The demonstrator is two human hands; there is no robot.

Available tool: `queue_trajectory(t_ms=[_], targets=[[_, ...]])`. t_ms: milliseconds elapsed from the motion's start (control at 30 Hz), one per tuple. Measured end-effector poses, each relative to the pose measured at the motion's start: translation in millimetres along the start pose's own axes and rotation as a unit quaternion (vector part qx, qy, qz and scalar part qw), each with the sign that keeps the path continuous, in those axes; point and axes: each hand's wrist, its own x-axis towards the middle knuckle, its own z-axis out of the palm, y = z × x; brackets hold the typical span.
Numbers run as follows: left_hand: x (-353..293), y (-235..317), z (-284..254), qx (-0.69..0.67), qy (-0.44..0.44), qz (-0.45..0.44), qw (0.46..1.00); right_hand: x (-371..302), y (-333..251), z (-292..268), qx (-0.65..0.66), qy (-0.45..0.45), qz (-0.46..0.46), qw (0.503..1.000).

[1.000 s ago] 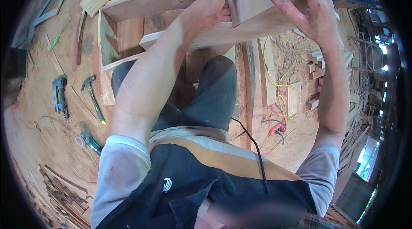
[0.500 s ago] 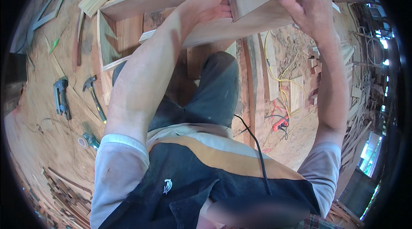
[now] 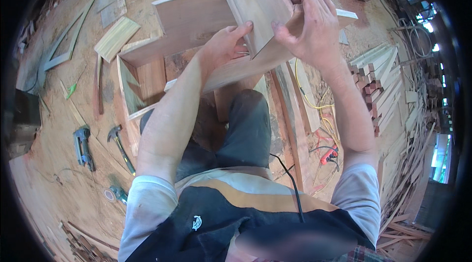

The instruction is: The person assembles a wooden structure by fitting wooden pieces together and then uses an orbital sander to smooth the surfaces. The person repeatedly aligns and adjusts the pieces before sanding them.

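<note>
Workshop floor, sandy and littered with timber; head view: wooden panel, one, at upper centre, overlapping a long board near an open wooden frame; left hand, fingers closed on the panel's left edge; right hand, fingers gripping its right edge; step in hand, as judged: positioning the panel; next move seems to call for squaring edges; fastening, cannot tell; claw hammer, one; nail gun, one; angle grinder, one; red power strip, one.
</note>
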Motion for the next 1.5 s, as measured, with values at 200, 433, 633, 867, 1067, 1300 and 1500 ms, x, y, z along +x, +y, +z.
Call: queue_trajectory(t_ms=[200, 433, 633, 867, 1067, 1300, 1500], targets=[[23.8, 8.0, 11.9, -0.161, 0.034, 0.067, 0.984, -9.8, 6.3, 20.7, 0.063, 0.112, -0.009, 0.992], [51.2, -4.2, 47.7, -0.234, 0.152, 0.098, 0.955, -18.9, 16.9, 30.6, 0.091, 0.145, -0.025, 0.985], [50.2, -1.0, 51.8, -0.189, 0.191, 0.085, 0.960, -18.3, 19.6, 33.0, 0.118, 0.153, -0.021, 0.981], [59.5, -6.9, 44.0, -0.184, 0.162, 0.118, 0.962, -13.1, 18.2, 25.4, 0.035, 0.146, -0.023, 0.988], [59.0, -3.7, 47.6, -0.172, 0.201, 0.103, 0.959, -12.2, 13.5, 19.6, -0.001, 0.128, -0.053, 0.990], [58.1, -4.6, 43.2, -0.181, 0.205, 0.145, 0.951, -7.2, 18.8, 23.4, 0.010, 0.133, -0.076, 0.988], [53.5, -6.6, 45.4, -0.220, 0.206, 0.139, 0.943, -11.1, 9.8, 22.0, 0.018, 0.109, -0.047, 0.993]])
